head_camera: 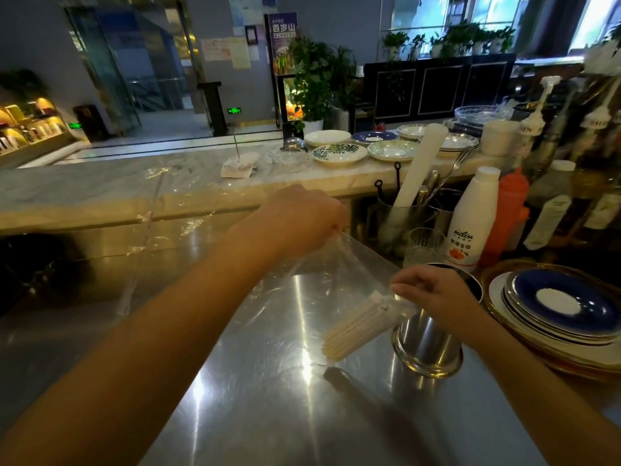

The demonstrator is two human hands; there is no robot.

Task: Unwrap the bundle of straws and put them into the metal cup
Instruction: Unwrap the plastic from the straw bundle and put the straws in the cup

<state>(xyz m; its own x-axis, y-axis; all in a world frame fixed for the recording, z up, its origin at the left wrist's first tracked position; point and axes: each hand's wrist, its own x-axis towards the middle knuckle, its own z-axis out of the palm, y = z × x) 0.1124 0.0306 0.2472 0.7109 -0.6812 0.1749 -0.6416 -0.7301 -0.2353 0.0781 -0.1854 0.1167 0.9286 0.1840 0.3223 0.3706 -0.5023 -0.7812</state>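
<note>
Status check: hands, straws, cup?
Left hand pulling clear plastic wrap. Right hand holding white straw bundle beside steel metal cup. Nothing blocking.

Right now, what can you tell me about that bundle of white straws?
The bundle of straws is a tight sheaf of thin white straws, tilted, its lower end hanging free above the steel counter. Its upper end is held by the right hand beside the metal cup. Clear plastic wrap stretches from it up to the left hand.
</note>
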